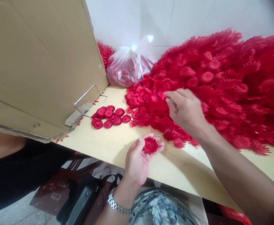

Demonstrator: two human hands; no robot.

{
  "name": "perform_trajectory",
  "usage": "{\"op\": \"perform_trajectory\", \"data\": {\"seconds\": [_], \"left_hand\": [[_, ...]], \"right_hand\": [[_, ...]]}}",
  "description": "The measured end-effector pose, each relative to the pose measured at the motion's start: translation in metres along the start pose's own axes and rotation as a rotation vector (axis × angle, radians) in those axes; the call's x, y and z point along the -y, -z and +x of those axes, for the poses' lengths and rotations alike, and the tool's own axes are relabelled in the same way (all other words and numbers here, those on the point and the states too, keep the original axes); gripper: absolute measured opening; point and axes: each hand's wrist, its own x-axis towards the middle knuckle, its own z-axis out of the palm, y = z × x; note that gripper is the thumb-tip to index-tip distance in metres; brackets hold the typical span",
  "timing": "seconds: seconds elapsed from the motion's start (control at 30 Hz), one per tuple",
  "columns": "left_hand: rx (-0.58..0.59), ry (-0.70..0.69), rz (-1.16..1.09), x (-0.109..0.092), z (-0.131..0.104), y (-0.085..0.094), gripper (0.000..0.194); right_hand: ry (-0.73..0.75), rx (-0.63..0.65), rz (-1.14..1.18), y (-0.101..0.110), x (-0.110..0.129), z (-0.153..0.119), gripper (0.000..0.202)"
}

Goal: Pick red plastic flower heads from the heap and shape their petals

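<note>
In my left hand [137,159], low over the table's front edge, lies a round red flower piece [150,145] with a toothed rim. The thumb and fingers hold it from the sides, palm up. My right hand [186,109] reaches over a large heap of similar red flower pieces [212,78], its thumb and forefinger pinched together. Red material shows at those fingertips, but I cannot tell whether a piece is held or lies behind them. Left of the heap, several darker red flower discs [109,114] form a small cluster on the yellowish tabletop [99,143].
A tall cardboard box [45,62] stands at the left, with a bent wire frame [87,97] at its base. A tied clear plastic bag [132,68] of red pieces sits by the wall. Someone's dark-clothed leg [22,172] is at lower left, near a black bag [80,200].
</note>
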Motion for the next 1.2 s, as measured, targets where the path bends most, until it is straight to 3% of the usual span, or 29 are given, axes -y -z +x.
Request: {"op": "perform_trajectory", "data": {"seconds": [0.1,0.23,0.33,0.53,0.7,0.8,0.9,1.0,1.07,1.13,1.2], "left_hand": [[-0.011,0.029,-0.064,-0.002,0.001,0.0,0.029],[0.029,0.013,-0.122,-0.001,0.003,-0.001,0.028],[0.055,-0.02,-0.098,0.002,0.004,-0.002,0.022],[0.003,-0.082,-0.005,0.004,0.004,0.0,0.019],[0.004,-0.032,-0.048,-0.002,0.006,0.002,0.027],[-0.014,0.015,-0.115,-0.005,0.007,0.001,0.031],[-0.038,0.032,-0.149,-0.007,0.007,-0.002,0.033],[0.0,0.017,-0.164,-0.006,0.007,-0.004,0.034],[0.038,0.001,-0.17,-0.004,0.007,-0.005,0.033],[0.046,-0.027,-0.164,-0.001,0.007,-0.005,0.029],[0.034,-0.058,-0.133,0.001,0.007,-0.005,0.027]], "right_hand": [[0.0,0.01,-0.053,0.006,0.0,0.007,0.024],[0.178,0.303,0.25,0.005,0.028,-0.023,0.022],[0.169,0.416,0.387,-0.002,0.043,-0.044,0.005],[0.206,0.295,0.493,-0.014,0.039,-0.049,0.019],[0.124,0.048,0.178,-0.009,0.017,-0.019,0.024],[0.031,-0.016,-0.118,0.003,-0.002,0.01,0.024],[0.0,0.014,-0.189,0.014,-0.007,0.018,0.035],[0.154,0.093,0.076,0.014,0.011,-0.003,0.029],[0.252,0.259,0.246,0.008,0.027,-0.023,0.026],[0.241,0.356,0.356,0.0,0.038,-0.039,0.015],[0.213,0.366,0.449,-0.009,0.042,-0.048,0.003]]}}
